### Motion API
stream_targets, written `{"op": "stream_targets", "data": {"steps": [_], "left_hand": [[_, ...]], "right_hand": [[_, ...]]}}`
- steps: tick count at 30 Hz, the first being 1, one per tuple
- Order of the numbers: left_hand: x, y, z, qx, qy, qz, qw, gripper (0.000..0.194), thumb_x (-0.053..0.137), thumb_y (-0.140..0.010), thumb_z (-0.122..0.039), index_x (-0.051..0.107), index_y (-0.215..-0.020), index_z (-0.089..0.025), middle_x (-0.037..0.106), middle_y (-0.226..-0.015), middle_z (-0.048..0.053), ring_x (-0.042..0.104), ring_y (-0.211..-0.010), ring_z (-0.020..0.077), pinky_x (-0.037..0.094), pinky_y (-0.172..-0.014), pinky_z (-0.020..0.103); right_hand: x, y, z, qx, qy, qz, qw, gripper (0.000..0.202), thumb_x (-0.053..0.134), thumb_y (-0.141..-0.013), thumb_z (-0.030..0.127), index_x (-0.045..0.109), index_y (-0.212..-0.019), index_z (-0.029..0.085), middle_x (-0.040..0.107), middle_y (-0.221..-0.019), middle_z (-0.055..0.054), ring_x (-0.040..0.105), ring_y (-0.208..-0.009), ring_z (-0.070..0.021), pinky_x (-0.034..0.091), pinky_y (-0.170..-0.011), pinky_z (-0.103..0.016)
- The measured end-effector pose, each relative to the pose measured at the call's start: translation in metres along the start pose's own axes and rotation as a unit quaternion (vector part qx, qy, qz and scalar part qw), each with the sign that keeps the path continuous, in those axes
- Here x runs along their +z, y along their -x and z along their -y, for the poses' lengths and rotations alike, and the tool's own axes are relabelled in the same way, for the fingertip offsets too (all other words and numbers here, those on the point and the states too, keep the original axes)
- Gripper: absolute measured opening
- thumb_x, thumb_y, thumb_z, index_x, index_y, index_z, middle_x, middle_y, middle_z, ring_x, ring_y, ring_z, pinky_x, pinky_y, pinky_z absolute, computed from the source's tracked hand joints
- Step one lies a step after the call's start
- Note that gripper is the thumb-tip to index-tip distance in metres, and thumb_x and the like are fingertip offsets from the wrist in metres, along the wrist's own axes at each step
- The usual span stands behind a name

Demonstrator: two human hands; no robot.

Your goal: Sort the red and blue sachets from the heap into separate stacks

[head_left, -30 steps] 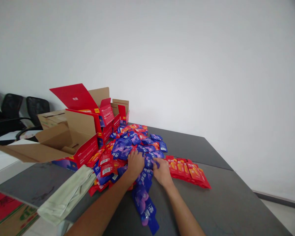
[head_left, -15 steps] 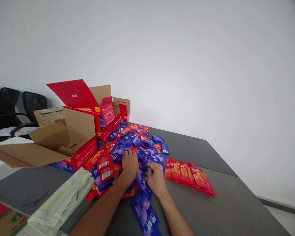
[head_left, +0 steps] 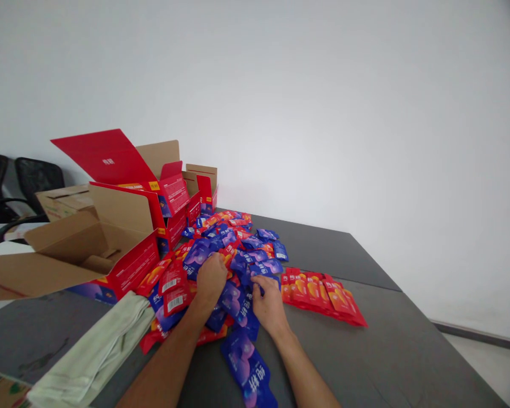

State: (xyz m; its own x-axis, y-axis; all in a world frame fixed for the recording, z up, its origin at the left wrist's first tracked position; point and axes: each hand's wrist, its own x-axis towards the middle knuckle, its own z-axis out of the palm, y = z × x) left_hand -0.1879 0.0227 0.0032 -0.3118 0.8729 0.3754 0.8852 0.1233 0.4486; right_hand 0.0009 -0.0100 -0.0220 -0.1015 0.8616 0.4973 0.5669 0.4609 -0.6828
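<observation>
A heap of blue and red sachets lies on the dark table. My left hand (head_left: 211,279) is in the heap, its fingers curled over the edge of a blue sachet (head_left: 196,256); the fingertips are partly hidden. Beside it on the right, my right hand (head_left: 267,301) bends its index finger and thumb towards each other at the edge of another blue sachet (head_left: 233,299). Nearer to me, between my forearms, a single blue sachet (head_left: 247,365) lies flat. To the right of my right hand rests an overlapping row of red sachets (head_left: 321,294).
On the left stand an open red carton (head_left: 134,269) with its flaps spread and further open red boxes (head_left: 174,195) behind it. A folded pale green cloth (head_left: 96,345) lies at the table's left. Black chairs (head_left: 38,178) and a white wall (head_left: 323,113) are beyond.
The view has turned slightly right, so things sit further left. My left hand has shifted left within the heap, towards a blue sachet. My right hand stays nearly in place.
</observation>
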Motion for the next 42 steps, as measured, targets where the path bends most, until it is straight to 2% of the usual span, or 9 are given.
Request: {"op": "stream_targets", "data": {"steps": [4,9,13,18,23,27,33,39,42], "left_hand": [[0.013,0.005,-0.006,-0.015,0.243,0.053,0.969,0.027,0.041,-0.088,-0.026,0.064,-0.081,-0.016,0.068,-0.078,0.006,0.061,-0.073,0.0182,0.042,-0.065,0.027],[0.024,0.024,-0.030,-0.079,0.526,0.189,0.825,0.023,0.058,-0.076,-0.038,0.063,-0.076,-0.016,0.061,-0.064,-0.001,0.053,-0.055,0.0122,0.041,-0.053,0.022],[0.014,0.033,-0.041,-0.090,0.558,0.239,0.789,0.025,0.064,-0.072,-0.040,0.058,-0.069,-0.016,0.055,-0.060,-0.003,0.050,-0.052,0.0093,0.042,-0.051,0.020],[0.004,0.036,-0.037,0.004,0.544,0.366,0.755,0.025,0.073,-0.065,-0.029,0.065,-0.083,-0.014,0.066,-0.073,0.002,0.059,-0.059,0.0121,0.049,-0.059,0.024],[0.005,0.037,-0.039,-0.018,0.535,0.322,0.781,0.019,0.069,-0.063,-0.022,0.064,-0.078,-0.012,0.063,-0.060,0.001,0.058,-0.050,0.0130,0.050,-0.053,0.026],[0.001,0.038,-0.043,-0.047,0.522,0.331,0.785,0.017,0.066,-0.060,-0.017,0.065,-0.076,-0.012,0.063,-0.059,0.000,0.058,-0.049,0.0135,0.049,-0.052,0.026],[0.002,0.037,-0.041,0.012,0.542,0.298,0.786,0.016,0.070,-0.062,-0.021,0.065,-0.076,-0.014,0.064,-0.068,-0.001,0.057,-0.058,0.0112,0.044,-0.056,0.021],[0.005,0.038,-0.037,0.034,0.528,0.354,0.771,0.022,0.075,-0.060,-0.030,0.067,-0.073,-0.013,0.062,-0.063,0.000,0.054,-0.056,0.0124,0.044,-0.057,0.024],[0.001,0.039,-0.040,0.039,0.525,0.326,0.785,0.027,0.076,-0.062,-0.034,0.067,-0.078,-0.014,0.063,-0.068,0.000,0.054,-0.061,0.0131,0.043,-0.058,0.023]], "right_hand": [[-0.002,-0.004,-0.002,0.066,-0.058,-0.025,0.996,0.033,0.049,-0.091,0.035,0.067,-0.114,0.019,0.069,-0.110,-0.009,0.061,-0.102,-0.0233,0.046,-0.090,-0.035],[-0.009,-0.006,0.002,0.139,-0.197,-0.008,0.970,0.037,0.055,-0.088,0.049,0.066,-0.105,0.018,0.071,-0.086,-0.004,0.063,-0.076,-0.0187,0.048,-0.069,-0.027],[-0.015,-0.006,0.005,0.153,-0.211,-0.015,0.965,0.037,0.056,-0.086,0.052,0.063,-0.075,0.017,0.059,-0.063,0.002,0.049,-0.058,-0.0135,0.036,-0.053,-0.024],[-0.018,-0.007,0.004,0.174,-0.253,-0.041,0.951,0.035,0.057,-0.085,0.052,0.061,-0.077,0.018,0.060,-0.068,0.001,0.049,-0.061,-0.0131,0.035,-0.055,-0.023],[-0.017,-0.005,0.008,0.183,-0.292,-0.005,0.939,0.035,0.060,-0.082,0.053,0.063,-0.085,0.018,0.062,-0.070,0.000,0.052,-0.062,-0.0150,0.038,-0.056,-0.024],[-0.016,-0.005,0.008,0.173,-0.284,0.016,0.943,0.035,0.063,-0.081,0.053,0.061,-0.082,0.019,0.059,-0.066,0.001,0.050,-0.059,-0.0145,0.035,-0.052,-0.024],[-0.016,-0.002,0.005,0.176,-0.257,0.026,0.950,0.037,0.062,-0.080,0.055,0.058,-0.076,0.018,0.060,-0.065,0.001,0.049,-0.058,-0.0135,0.035,-0.052,-0.023],[-0.029,-0.003,0.019,0.153,-0.279,0.013,0.948,0.039,0.060,-0.082,0.057,0.063,-0.083,0.018,0.063,-0.072,-0.001,0.055,-0.067,-0.0161,0.040,-0.060,-0.025],[-0.029,-0.003,0.018,0.152,-0.267,0.019,0.952,0.038,0.059,-0.084,0.055,0.062,-0.079,0.017,0.059,-0.068,0.000,0.051,-0.063,-0.0144,0.037,-0.057,-0.024]]}}
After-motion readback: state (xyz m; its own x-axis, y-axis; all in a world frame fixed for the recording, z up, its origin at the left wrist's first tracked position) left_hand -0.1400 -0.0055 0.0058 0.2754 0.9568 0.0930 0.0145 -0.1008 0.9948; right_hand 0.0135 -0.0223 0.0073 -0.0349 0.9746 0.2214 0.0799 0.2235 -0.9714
